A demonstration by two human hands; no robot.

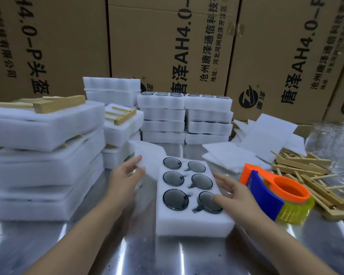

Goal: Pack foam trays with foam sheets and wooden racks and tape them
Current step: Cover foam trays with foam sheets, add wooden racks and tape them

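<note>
Packing of the tray at hand looks barely begun. Nearest on the shiny metal table [167,257] lies the foam tray [187,223], its six pockets each filled with a dark round disc, uncovered and untaped. The right hand [236,195] hovers at the tray's right edge with fingers spread and holding nothing, the thumb over the near right disc. The left hand [125,175], just left of the tray, pinches the near edge of a foam sheet [149,153], which hangs beyond the tray's far left corner and has not yet been laid over the discs.

So this tray likely awaits its sheet, its rack and its tape. The tape dispenser [276,195] sits untouched just right of the tray. Beyond it lies a heap of wooden racks [306,175], and more loose sheets [230,153] lie farther back.

On the left, wrapped foam bundles [44,155] stand stacked, seemingly finished, with two racks [58,104] on top. At the far centre, filled trays [183,116] wait in stacks, so plenty seems left. Cardboard boxes [167,46] wall the back.
</note>
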